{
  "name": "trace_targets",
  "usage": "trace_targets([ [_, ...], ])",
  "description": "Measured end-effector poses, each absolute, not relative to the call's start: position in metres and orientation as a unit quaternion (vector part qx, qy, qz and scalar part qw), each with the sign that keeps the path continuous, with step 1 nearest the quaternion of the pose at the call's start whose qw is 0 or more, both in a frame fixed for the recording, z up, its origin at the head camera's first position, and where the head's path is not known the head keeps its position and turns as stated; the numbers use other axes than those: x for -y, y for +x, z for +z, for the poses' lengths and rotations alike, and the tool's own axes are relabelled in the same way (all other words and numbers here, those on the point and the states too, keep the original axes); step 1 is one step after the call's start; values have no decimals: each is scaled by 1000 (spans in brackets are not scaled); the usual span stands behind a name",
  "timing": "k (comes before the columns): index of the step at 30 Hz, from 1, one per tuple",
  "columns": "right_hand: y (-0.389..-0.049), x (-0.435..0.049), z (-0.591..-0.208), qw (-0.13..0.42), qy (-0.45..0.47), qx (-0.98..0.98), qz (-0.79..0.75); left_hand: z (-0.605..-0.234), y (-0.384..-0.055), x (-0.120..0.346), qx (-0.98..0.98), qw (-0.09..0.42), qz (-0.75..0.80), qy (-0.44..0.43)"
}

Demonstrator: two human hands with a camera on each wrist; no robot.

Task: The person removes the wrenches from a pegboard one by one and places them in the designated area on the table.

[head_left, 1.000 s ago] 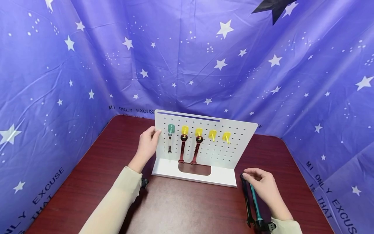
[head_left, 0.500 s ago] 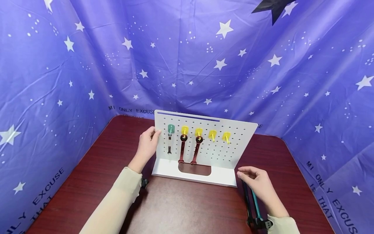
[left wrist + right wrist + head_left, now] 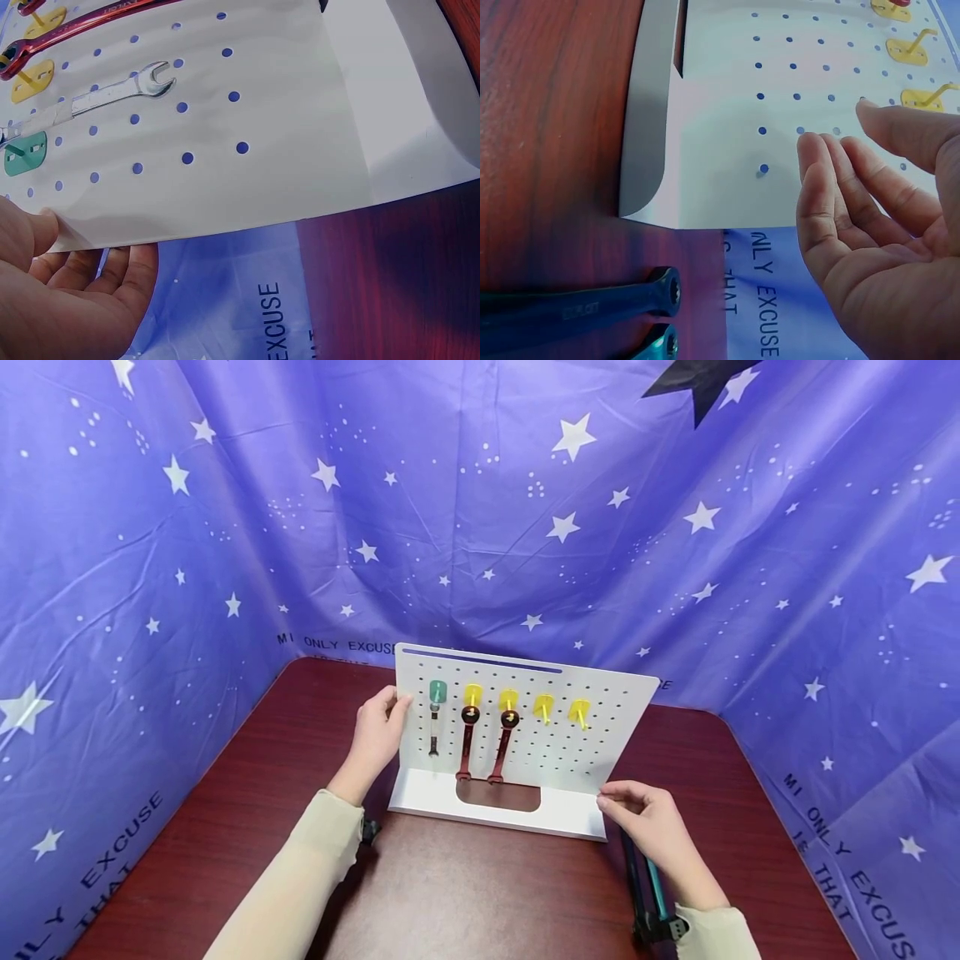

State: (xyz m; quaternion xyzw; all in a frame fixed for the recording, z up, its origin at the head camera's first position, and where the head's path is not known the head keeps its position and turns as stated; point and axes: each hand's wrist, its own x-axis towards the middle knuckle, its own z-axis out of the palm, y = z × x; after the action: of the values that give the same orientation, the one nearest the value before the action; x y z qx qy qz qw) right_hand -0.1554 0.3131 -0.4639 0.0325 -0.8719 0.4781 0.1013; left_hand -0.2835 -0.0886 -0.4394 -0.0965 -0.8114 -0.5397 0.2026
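A white pegboard (image 3: 555,760) stands on the table, its left edge pinched between the thumb and fingers of my left hand (image 3: 380,727). On its green hook (image 3: 438,691) hangs a small silver wrench (image 3: 112,94). Two red combination wrenches, a left one (image 3: 467,747) and a right one (image 3: 502,750), hang from yellow hooks. My right hand (image 3: 645,822) is at the board's lower right corner, fingers loosely bent, thumb apart, holding nothing; contact with the board cannot be told. Beneath that arm lie a dark wrench (image 3: 577,304) and a teal wrench (image 3: 658,343), partly hidden.
Two more yellow hooks, one (image 3: 544,707) beside the other (image 3: 580,713), carry nothing. The board's base (image 3: 570,814) has a cut-out in its middle. A blue starry curtain (image 3: 480,510) surrounds the dark red table (image 3: 465,893).
My right hand has moved left, from the ring ends of the dark and teal wrenches to the board's lower right corner. The left hand keeps its grip on the board.
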Motion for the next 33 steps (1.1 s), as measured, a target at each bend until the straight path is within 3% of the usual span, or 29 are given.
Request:
trace_targets([
  [33,-173,-282,-468,86,77,860,497,-442,-285,90,814,197,-538,-93],
])
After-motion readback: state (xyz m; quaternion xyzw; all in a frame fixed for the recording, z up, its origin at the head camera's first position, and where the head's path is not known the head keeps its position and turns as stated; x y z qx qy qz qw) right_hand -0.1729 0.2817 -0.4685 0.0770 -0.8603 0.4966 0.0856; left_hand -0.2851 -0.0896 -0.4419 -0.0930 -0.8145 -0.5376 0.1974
